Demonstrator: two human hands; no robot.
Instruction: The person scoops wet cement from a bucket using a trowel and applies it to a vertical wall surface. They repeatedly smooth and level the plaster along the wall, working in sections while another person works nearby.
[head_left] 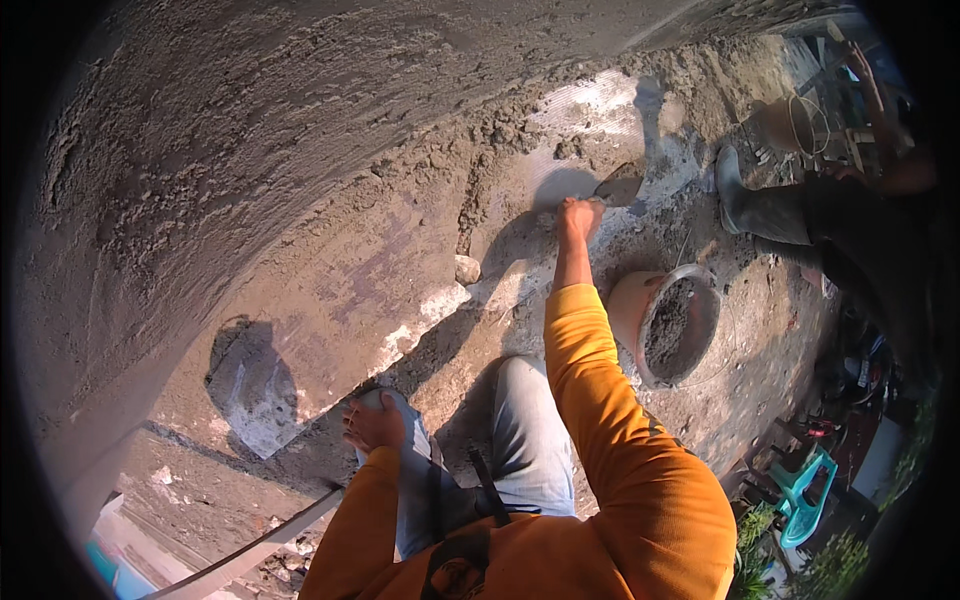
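My right hand is closed round the handle of a trowel, at the end of my outstretched arm. Its dark blade is low over the mortar-smeared ground near the wall's foot. My left hand rests on my left knee, its fingers loosely bent and nothing visible in them. Just right of my right forearm stands a round bucket with grey mortar inside. A wall coated in rough wet plaster curves over the upper left, with loose mortar crumbs along its base.
A small stone lies ahead of my knees. At the left is a pale pointed patch, and a long straight strip slants below it. Another person in rubber boots stands at the right, above a turquoise plastic chair.
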